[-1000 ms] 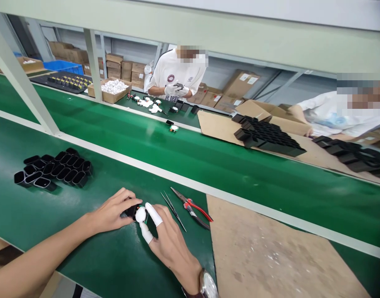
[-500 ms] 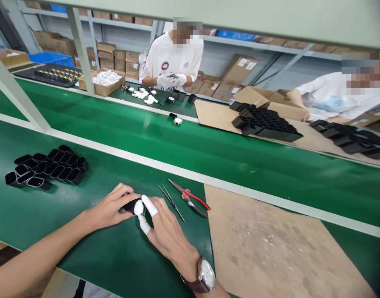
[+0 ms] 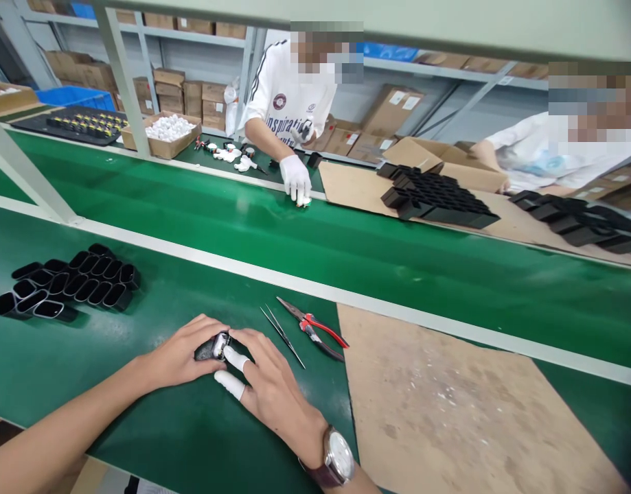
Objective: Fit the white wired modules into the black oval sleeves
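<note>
My left hand (image 3: 184,353) is closed round a small black plastic casing (image 3: 205,349), whose open end faces right. At that end sits a circuit board with a white part (image 3: 221,344), seemingly partly inside; the fingers hide how deep. My right hand (image 3: 266,377) wears white finger cots on its thumb and index finger. The index fingertip presses against the white part, and another finger reaches the casing's far edge. Its thumb stands apart below, gripping nothing. Tweezers (image 3: 283,336) and red-and-black long-nose pliers (image 3: 312,328) lie right of my hands.
Several black casings (image 3: 71,283) stand at the left. A cardboard sheet (image 3: 449,405) covers the right bench. Beyond the white rail (image 3: 233,271) runs a green belt (image 3: 217,219). Across it, a co-worker's gloved hand (image 3: 296,178) touches a small board; another person is at the far right.
The board has moved left to the casing mouth and turned. My right thumb has come off it, while the index finger presses. The co-worker's gloved hand has reached down to the belt.
</note>
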Demonstrator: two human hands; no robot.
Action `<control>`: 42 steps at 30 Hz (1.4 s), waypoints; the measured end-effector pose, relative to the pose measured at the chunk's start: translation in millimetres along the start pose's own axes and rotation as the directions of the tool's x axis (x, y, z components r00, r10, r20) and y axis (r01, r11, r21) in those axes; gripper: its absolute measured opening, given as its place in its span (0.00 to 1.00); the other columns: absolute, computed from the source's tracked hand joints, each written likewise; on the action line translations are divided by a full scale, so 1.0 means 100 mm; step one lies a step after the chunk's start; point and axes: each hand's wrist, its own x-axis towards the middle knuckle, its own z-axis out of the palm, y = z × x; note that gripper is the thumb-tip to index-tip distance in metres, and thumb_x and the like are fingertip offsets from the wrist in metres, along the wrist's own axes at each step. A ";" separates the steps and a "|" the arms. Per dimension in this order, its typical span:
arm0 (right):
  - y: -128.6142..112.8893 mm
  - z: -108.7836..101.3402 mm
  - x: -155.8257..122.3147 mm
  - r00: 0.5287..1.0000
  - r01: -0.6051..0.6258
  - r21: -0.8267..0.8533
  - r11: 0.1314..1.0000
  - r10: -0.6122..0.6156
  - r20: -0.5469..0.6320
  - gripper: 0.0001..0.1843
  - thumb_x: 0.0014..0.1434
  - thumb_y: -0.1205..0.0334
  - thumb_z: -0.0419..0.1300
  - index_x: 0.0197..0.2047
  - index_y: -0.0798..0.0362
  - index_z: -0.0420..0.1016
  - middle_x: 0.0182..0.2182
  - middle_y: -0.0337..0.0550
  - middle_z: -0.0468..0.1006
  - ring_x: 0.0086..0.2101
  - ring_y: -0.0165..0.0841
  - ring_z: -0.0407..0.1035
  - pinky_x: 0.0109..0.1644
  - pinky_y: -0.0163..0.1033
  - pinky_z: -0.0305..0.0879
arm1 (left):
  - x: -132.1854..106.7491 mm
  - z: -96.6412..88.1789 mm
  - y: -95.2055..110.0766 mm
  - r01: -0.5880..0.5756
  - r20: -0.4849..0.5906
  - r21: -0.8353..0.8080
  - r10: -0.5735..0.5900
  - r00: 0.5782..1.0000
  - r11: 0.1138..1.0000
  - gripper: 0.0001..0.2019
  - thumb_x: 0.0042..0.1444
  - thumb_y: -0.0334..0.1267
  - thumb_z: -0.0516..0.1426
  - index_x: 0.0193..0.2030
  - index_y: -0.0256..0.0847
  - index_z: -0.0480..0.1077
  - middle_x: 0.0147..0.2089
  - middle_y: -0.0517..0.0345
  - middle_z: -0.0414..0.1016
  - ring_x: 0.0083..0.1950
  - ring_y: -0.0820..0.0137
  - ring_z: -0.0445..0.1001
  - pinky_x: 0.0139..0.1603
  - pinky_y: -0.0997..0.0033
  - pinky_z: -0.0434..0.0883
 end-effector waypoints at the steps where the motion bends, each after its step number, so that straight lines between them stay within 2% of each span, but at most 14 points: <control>1: 0.00 0.00 0.01 1.000 -0.007 0.003 1.000 0.007 0.016 0.13 0.70 0.62 0.63 0.56 0.52 0.73 0.61 0.57 0.73 0.59 0.50 0.69 0.57 0.59 0.77 | 0.00 0.00 0.00 0.012 0.001 -0.003 -0.012 1.000 1.000 0.26 0.66 0.37 0.63 0.69 0.47 0.64 0.60 0.48 0.75 0.58 0.57 0.74 0.60 0.55 0.74; 6: 0.02 0.03 0.01 0.997 -0.066 0.071 0.995 0.064 0.036 0.13 0.70 0.60 0.63 0.56 0.51 0.72 0.58 0.55 0.72 0.56 0.47 0.70 0.57 0.56 0.77 | -0.03 -0.01 0.06 0.088 0.007 -0.018 -0.088 0.996 0.996 0.29 0.65 0.33 0.61 0.71 0.48 0.60 0.59 0.50 0.75 0.56 0.60 0.76 0.58 0.58 0.76; 9: 0.04 0.07 -0.02 0.996 -0.091 0.057 0.994 0.090 0.016 0.16 0.70 0.61 0.62 0.59 0.51 0.71 0.53 0.55 0.73 0.50 0.45 0.72 0.51 0.53 0.79 | -0.08 0.00 0.07 0.122 -0.037 -0.055 -0.124 0.992 0.991 0.20 0.66 0.31 0.59 0.62 0.47 0.63 0.59 0.51 0.75 0.57 0.62 0.78 0.58 0.60 0.76; 11: 0.05 0.09 -0.03 0.997 -0.071 0.013 0.997 0.071 0.003 0.16 0.70 0.64 0.61 0.60 0.51 0.71 0.53 0.55 0.72 0.50 0.45 0.72 0.51 0.53 0.79 | -0.09 0.00 0.06 0.062 -0.060 -0.064 -0.066 0.996 0.996 0.12 0.66 0.29 0.57 0.54 0.46 0.66 0.59 0.51 0.76 0.57 0.63 0.78 0.57 0.62 0.76; 14: 0.05 0.10 -0.01 1.000 -0.019 -0.016 1.000 0.019 0.012 0.17 0.71 0.69 0.58 0.61 0.51 0.70 0.56 0.56 0.72 0.53 0.46 0.71 0.54 0.54 0.78 | -0.08 -0.01 0.04 -0.069 -0.085 -0.060 0.063 0.994 0.996 0.09 0.66 0.26 0.57 0.49 0.44 0.70 0.58 0.49 0.78 0.56 0.64 0.80 0.57 0.64 0.77; 20: 0.08 0.12 0.02 0.999 -0.006 0.083 0.997 0.003 0.039 0.20 0.71 0.70 0.56 0.65 0.53 0.67 0.52 0.53 0.75 0.51 0.44 0.71 0.53 0.52 0.78 | -0.07 -0.01 -0.03 -0.231 -0.151 -0.004 0.227 0.962 0.973 0.14 0.66 0.24 0.59 0.55 0.42 0.74 0.59 0.43 0.79 0.57 0.61 0.81 0.56 0.63 0.79; 27: 0.11 0.12 0.01 0.998 -0.016 0.069 0.997 0.012 0.058 0.19 0.72 0.69 0.55 0.64 0.52 0.69 0.50 0.54 0.76 0.48 0.44 0.73 0.50 0.52 0.78 | -0.03 -0.04 -0.05 -0.272 -0.145 -0.020 0.266 0.953 0.962 0.12 0.64 0.23 0.61 0.50 0.42 0.74 0.57 0.43 0.80 0.53 0.61 0.82 0.51 0.64 0.79; 30: 0.16 0.06 0.01 0.992 -0.107 0.238 0.965 0.087 0.093 0.19 0.73 0.66 0.56 0.64 0.47 0.69 0.51 0.49 0.76 0.48 0.39 0.74 0.52 0.48 0.77 | 0.00 -0.06 -0.01 -0.273 -0.120 -0.038 0.266 0.956 0.961 0.11 0.63 0.23 0.61 0.48 0.42 0.74 0.55 0.43 0.81 0.51 0.62 0.81 0.50 0.63 0.78; 33: 0.22 0.04 -0.01 0.977 -0.208 0.360 0.909 0.214 0.025 0.19 0.75 0.65 0.54 0.66 0.45 0.66 0.51 0.46 0.77 0.47 0.35 0.76 0.53 0.44 0.76 | -0.01 -0.03 0.01 -0.263 -0.127 -0.053 0.254 0.959 0.963 0.11 0.63 0.23 0.61 0.48 0.42 0.74 0.55 0.43 0.81 0.52 0.60 0.80 0.53 0.58 0.77; 35: 0.24 0.06 -0.04 0.965 -0.250 0.327 0.911 0.262 0.008 0.20 0.75 0.66 0.52 0.67 0.46 0.65 0.50 0.46 0.77 0.46 0.35 0.76 0.53 0.45 0.76 | -0.02 0.01 0.00 -0.179 -0.155 -0.107 0.161 0.975 0.978 0.08 0.63 0.27 0.63 0.46 0.42 0.76 0.54 0.44 0.81 0.53 0.59 0.80 0.54 0.57 0.77; 37: 0.24 0.09 -0.07 0.973 -0.230 0.238 0.944 0.229 0.031 0.20 0.75 0.66 0.52 0.68 0.48 0.64 0.51 0.48 0.77 0.47 0.38 0.75 0.53 0.47 0.76 | -0.01 0.03 -0.03 0.004 -0.217 -0.301 -0.073 0.973 0.954 0.04 0.63 0.33 0.66 0.43 0.41 0.77 0.49 0.46 0.83 0.46 0.61 0.82 0.48 0.60 0.79; 38: 0.23 0.11 -0.08 0.980 -0.199 0.189 0.962 0.197 0.033 0.20 0.75 0.67 0.52 0.68 0.50 0.64 0.51 0.50 0.77 0.48 0.39 0.74 0.53 0.48 0.76 | 0.00 0.03 -0.05 0.104 -0.241 -0.442 -0.229 0.943 0.891 0.06 0.62 0.38 0.67 0.41 0.40 0.76 0.44 0.48 0.83 0.40 0.63 0.82 0.43 0.62 0.80; 40: 0.21 0.15 -0.10 0.991 -0.132 0.090 0.987 0.131 0.015 0.20 0.74 0.67 0.52 0.67 0.53 0.64 0.52 0.52 0.77 0.49 0.42 0.73 0.53 0.50 0.76 | 0.05 -0.01 -0.07 0.215 -0.249 -0.674 -0.491 0.834 0.707 0.13 0.60 0.46 0.69 0.38 0.38 0.75 0.35 0.53 0.81 0.31 0.68 0.79 0.34 0.67 0.80; 42: 0.19 0.18 -0.11 0.997 -0.074 0.009 0.997 0.074 0.011 0.18 0.74 0.68 0.52 0.65 0.57 0.66 0.51 0.53 0.77 0.49 0.43 0.71 0.54 0.52 0.75 | 0.10 -0.07 -0.08 0.233 -0.259 -0.747 -0.596 0.760 0.623 0.19 0.57 0.52 0.69 0.36 0.37 0.74 0.32 0.55 0.79 0.29 0.69 0.78 0.31 0.68 0.79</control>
